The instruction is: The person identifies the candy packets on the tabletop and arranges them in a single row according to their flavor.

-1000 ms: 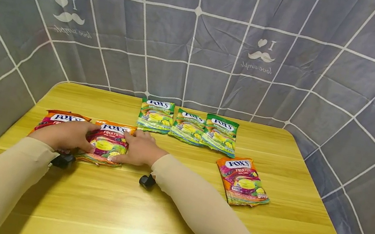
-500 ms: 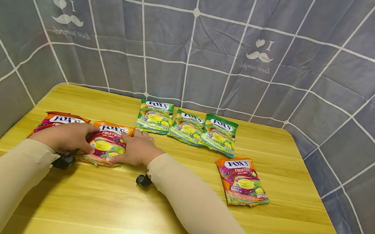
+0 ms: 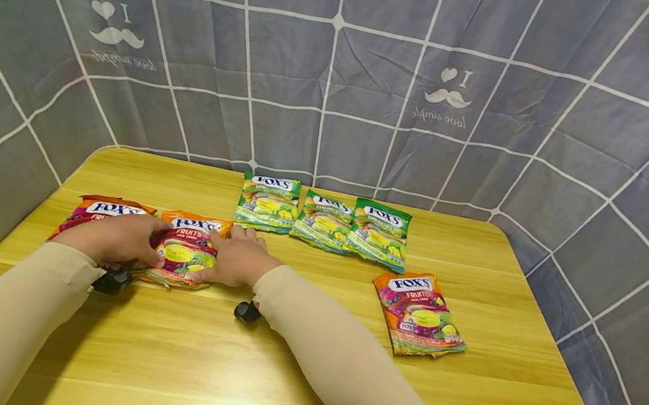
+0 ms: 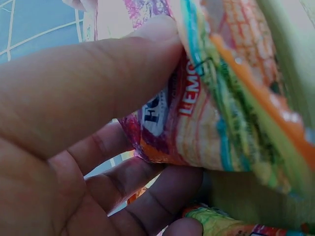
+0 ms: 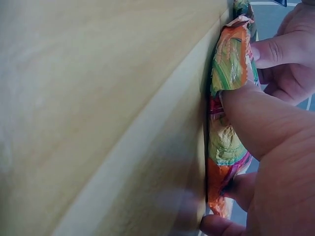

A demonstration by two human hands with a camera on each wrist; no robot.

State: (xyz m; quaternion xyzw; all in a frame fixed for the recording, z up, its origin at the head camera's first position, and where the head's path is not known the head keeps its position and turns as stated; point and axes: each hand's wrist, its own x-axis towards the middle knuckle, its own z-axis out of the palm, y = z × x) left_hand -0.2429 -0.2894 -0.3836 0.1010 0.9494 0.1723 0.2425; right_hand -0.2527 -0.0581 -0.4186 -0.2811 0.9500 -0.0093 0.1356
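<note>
An orange and purple Fox's Fruits candy bag (image 3: pixel 184 252) lies face up at the left of the table. My left hand (image 3: pixel 113 236) grips its left side, and my right hand (image 3: pixel 238 258) holds its right side. In the left wrist view, the left thumb (image 4: pixel 113 69) presses on the bag's front while the fingers sit along its edge. The right wrist view shows the right thumb (image 5: pixel 256 115) on the bag's lower end, with fingertips at its side. A second Fruits bag (image 3: pixel 102 207) lies partly hidden behind my left hand.
Three green Fox's Springtea-like candy bags (image 3: pixel 267 205) lie in a row by the table's back edge. Another Fruits bag (image 3: pixel 418 317) lies tilted at the right. A grey checked curtain (image 3: pixel 385 83) surrounds the wooden table (image 3: pixel 269 366) at the back and sides.
The head view has shifted very slightly. Both hands stay on the same candy bag, and the other bags keep their places.
</note>
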